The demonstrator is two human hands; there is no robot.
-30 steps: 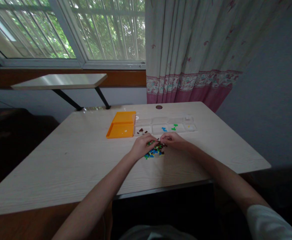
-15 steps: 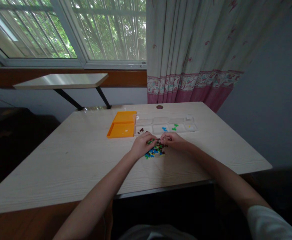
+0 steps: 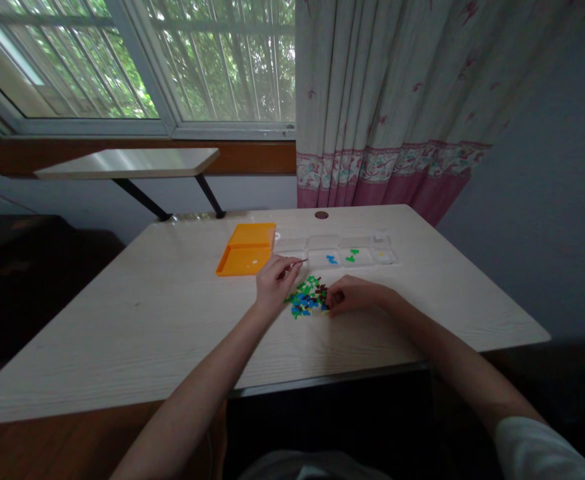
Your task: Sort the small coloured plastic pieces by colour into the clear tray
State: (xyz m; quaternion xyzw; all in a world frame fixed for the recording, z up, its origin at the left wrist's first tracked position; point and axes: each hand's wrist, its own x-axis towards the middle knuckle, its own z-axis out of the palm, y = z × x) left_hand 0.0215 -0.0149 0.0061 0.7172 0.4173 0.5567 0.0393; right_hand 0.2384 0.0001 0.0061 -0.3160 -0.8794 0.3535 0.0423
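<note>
A heap of small plastic pieces (image 3: pixel 306 297) in green, blue, brown and yellow lies on the table. My left hand (image 3: pixel 274 280) is closed in a pinch beyond the heap's left side, with a thin brown piece (image 3: pixel 304 260) at its fingertips. That hand is over the near left compartment of a clear divided tray (image 3: pixel 322 241) and covers most of it. Against the heap's right edge, my right hand (image 3: pixel 352 293) is closed with its fingertips among brown pieces; what they grip is hidden. Blue pieces (image 3: pixel 331 259) and green pieces (image 3: pixel 352 255) lie in separate tray compartments.
An open orange case (image 3: pixel 245 252) adjoins the tray's left end, with a tiny white bit in it. A raised shelf (image 3: pixel 132 162) stands at the table's back left. A round dark hole cover (image 3: pixel 321 215) sits near the back edge, before the curtain (image 3: pixel 372 100).
My left hand has moved off the heap, to the left and forward to the tray, with a brown piece. My right hand has shifted lower, to the heap's right edge.
</note>
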